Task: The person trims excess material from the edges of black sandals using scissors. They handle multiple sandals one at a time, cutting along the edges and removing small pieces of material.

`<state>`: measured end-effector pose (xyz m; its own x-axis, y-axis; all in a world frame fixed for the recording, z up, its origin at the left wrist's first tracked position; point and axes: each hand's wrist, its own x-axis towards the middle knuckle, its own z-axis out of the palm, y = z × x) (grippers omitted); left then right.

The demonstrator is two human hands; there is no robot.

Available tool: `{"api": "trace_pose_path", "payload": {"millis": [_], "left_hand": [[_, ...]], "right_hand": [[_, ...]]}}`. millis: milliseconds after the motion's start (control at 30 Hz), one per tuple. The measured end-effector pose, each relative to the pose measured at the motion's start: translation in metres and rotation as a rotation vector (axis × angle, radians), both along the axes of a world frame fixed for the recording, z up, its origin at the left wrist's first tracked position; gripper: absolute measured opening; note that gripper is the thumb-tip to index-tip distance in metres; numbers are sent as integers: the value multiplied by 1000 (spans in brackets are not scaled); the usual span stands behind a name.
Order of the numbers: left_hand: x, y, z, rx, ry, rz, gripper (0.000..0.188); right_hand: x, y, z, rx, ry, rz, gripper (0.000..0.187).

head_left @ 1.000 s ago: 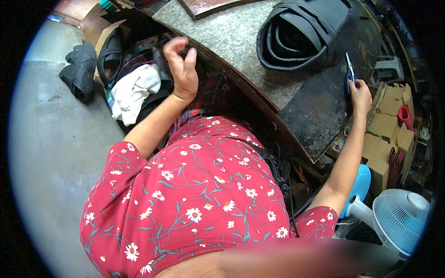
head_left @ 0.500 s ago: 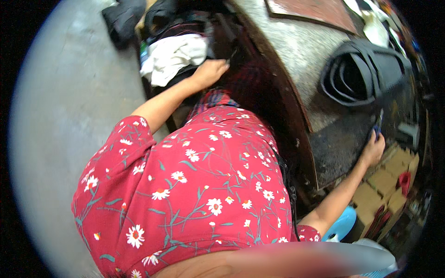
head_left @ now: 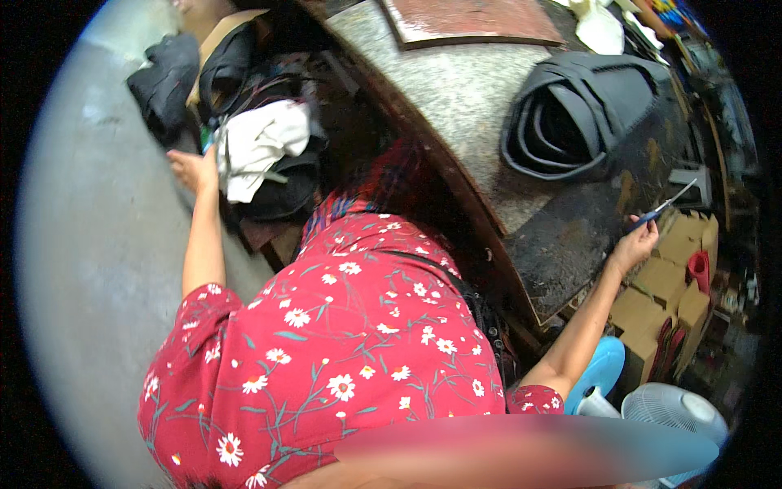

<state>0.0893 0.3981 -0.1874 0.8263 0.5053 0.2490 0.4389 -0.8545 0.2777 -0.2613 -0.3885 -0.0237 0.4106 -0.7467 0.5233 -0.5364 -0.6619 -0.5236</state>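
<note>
My left hand (head_left: 194, 171) is at the left edge of a dark pile, fingers apart, with nothing visible in it. Close to its right lies a crumpled white cloth (head_left: 265, 143) on dark material. Out to the right, my right hand (head_left: 638, 244) grips a blue-handled tool with a slim metal blade (head_left: 666, 205); its exact kind is not clear. The blade points up and away over the worktop's right side. Past this hand sits a rolled bundle of black sheet material (head_left: 570, 122) on the worktop.
The speckled worktop (head_left: 456, 98) has a dark raised edge and carries a reddish-brown board (head_left: 476, 20). Stacked cardboard pieces (head_left: 660, 281), a blue stool (head_left: 601, 371) and a fan (head_left: 676, 407) stand at the right. Black bundles (head_left: 167, 85) lie at the far left.
My left hand has moved left, from the right side of the white cloth to its left, and its fingers have spread. My right hand still holds the blue-handled tool, its blade now tilted further right.
</note>
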Motion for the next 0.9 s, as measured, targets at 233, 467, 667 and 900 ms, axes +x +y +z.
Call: {"api": "trace_pose_path", "payload": {"millis": [233,467,667,900], "left_hand": [[-30,-9,3,476,51,-906,57],[6,33,-14,-605,-352,-247,43],[28,-18,20,-158,-138,-80,31],[6,-141,107,-51,-759,-662,38]], "right_hand": [[10,80,29,429,-572,205,19],[20,138,68,681,-653,475,24],[37,162,71,741,-582,591,26],[15,166,79,719,-385,585,38]]}}
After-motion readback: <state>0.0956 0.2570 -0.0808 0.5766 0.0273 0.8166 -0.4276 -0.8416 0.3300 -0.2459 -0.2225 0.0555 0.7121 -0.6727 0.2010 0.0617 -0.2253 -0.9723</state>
